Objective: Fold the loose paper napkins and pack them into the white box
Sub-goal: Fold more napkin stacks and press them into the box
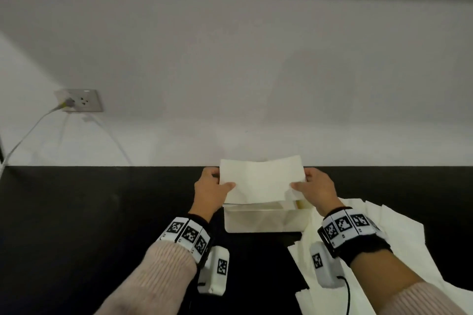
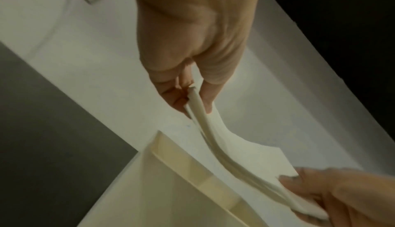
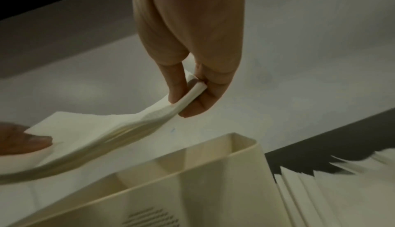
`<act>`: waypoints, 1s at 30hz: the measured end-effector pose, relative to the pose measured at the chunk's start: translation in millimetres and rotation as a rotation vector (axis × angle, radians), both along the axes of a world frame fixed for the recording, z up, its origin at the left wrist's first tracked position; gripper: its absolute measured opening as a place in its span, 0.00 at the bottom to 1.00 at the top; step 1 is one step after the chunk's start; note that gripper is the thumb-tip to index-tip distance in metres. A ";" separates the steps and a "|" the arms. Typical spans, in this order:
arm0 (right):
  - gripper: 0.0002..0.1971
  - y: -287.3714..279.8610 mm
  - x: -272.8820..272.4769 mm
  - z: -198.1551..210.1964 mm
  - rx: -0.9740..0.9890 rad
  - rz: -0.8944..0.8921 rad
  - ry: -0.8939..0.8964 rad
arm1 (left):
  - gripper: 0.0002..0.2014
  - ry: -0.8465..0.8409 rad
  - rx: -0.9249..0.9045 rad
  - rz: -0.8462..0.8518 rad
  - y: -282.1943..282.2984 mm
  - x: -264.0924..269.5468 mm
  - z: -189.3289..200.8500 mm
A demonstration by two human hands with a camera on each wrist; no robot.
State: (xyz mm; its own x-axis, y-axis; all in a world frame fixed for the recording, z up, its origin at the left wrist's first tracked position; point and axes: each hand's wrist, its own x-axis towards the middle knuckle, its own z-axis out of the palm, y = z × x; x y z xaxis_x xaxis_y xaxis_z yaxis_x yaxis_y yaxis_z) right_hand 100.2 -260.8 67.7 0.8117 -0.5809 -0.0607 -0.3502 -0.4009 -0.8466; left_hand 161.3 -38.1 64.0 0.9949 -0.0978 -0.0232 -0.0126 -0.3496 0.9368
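A folded stack of white napkins [image 1: 261,180] hangs just above the open white box [image 1: 263,221], held at both short ends. My left hand [image 1: 212,186] pinches its left end between thumb and fingers. My right hand [image 1: 313,188] pinches the right end the same way. In the left wrist view the napkin stack [image 2: 224,148] sags between my left hand [image 2: 190,94] and the other hand, over the box rim [image 2: 186,161]. In the right wrist view my right hand [image 3: 190,92] pinches the stack [image 3: 111,136] above the box [image 3: 213,176].
Loose napkins [image 1: 399,245] lie spread on the black table [image 1: 89,212] to the right of the box. A white wall stands right behind the box, with a socket [image 1: 82,101] and a cable at the left.
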 end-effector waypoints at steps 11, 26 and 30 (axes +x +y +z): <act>0.15 -11.4 53.0 -45.3 -0.301 0.208 0.373 | 0.13 -0.032 0.501 -0.027 -51.2 29.5 -20.1; 0.14 -13.1 61.6 -47.9 -0.351 0.366 0.656 | 0.15 -0.023 0.797 -0.127 -59.2 32.9 -27.4; 0.15 -3.5 60.5 -52.0 -0.665 0.416 0.682 | 0.16 -0.016 0.853 -0.165 -64.4 31.0 -32.8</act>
State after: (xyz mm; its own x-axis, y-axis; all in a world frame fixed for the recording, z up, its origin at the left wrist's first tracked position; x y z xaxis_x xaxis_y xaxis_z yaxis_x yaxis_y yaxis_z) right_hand 160.8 -264.4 15.7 0.8692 -0.3471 -0.3523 -0.3988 -0.9132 -0.0841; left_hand 192.3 -102.5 31.2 0.9704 -0.1964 -0.1403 -0.1360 -0.9250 0.3548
